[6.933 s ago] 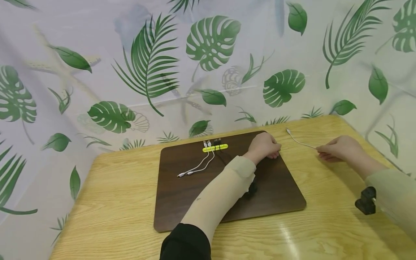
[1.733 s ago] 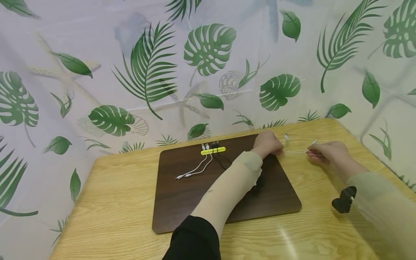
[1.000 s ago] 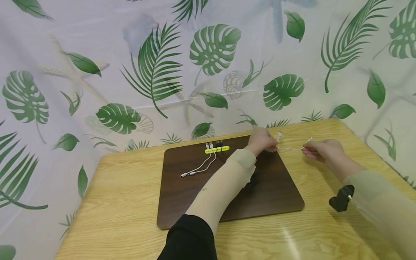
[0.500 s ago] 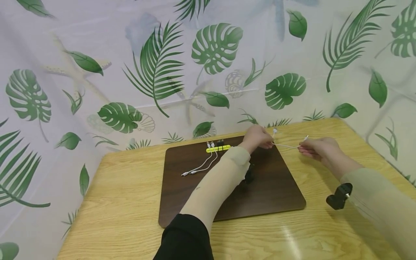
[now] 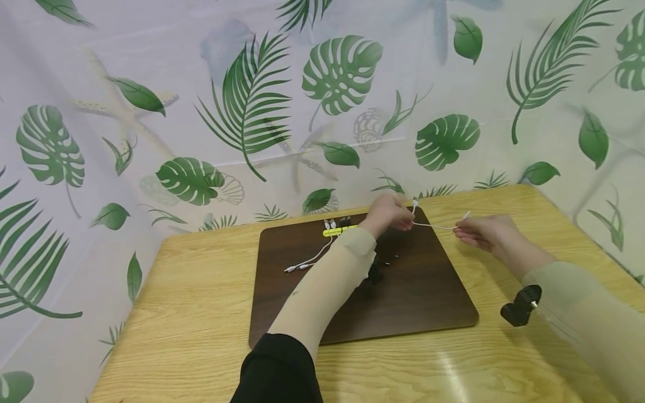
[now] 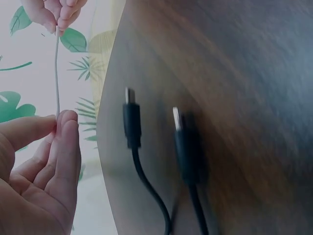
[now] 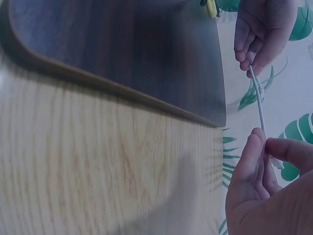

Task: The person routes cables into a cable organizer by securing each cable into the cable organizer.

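Note:
A short white charging cable (image 5: 434, 226) is stretched between my two hands above the right back part of the dark board. My left hand (image 5: 387, 215) pinches it near one end, whose white plug (image 5: 415, 202) sticks up past the fingers. My right hand (image 5: 486, 232) pinches the other end between thumb and fingers, with a white tip (image 5: 466, 214) showing above. Left of the left hand, a yellow cable clip strip (image 5: 332, 231) sits at the board's back edge, partly hidden by that hand. White cables (image 5: 317, 256) and dark cables stand in its slots.
The dark brown board (image 5: 418, 302) lies on the wooden table (image 5: 201, 313). Two black cable plugs (image 6: 132, 120) rest on the board under my left forearm. A leaf-patterned curtain (image 5: 282, 112) hangs behind the table. A black wrist device (image 5: 521, 307) is on my right sleeve.
Earlier only my right hand held the white cable over the table at right. Now both hands hold it, and both have moved left towards the yellow clip strip.

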`<state>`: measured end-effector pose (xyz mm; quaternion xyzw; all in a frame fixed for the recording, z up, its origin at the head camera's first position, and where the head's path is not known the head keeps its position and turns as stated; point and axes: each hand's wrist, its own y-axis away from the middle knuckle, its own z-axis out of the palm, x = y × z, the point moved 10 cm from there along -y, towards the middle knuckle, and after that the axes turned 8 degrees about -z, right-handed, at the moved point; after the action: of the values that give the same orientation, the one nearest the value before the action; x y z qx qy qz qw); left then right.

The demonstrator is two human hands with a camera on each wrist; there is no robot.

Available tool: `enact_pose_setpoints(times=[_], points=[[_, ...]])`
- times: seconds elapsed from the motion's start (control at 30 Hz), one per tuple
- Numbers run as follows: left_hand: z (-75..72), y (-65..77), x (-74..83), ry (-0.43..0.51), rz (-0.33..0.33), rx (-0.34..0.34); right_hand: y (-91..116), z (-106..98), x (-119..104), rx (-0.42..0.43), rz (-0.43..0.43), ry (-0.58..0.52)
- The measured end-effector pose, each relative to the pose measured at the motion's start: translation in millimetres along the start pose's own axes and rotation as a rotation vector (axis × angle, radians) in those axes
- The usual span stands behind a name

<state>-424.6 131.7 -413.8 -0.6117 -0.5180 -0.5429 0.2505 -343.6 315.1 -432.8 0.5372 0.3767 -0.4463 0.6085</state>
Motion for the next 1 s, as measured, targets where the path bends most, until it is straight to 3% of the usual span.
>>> enact_pose_setpoints(times=[0.47,1.0], points=[[-20.6,6.5,-6.4,-0.019,-0.028,-0.021,-6.0,18.8,2.4,-0.018,0.005,-0.016],[-49.0,18.7,-9.6,-0.097,-0.035,0.033,-11.3,44.9,9.0,-0.065,0.002,-0.032]])
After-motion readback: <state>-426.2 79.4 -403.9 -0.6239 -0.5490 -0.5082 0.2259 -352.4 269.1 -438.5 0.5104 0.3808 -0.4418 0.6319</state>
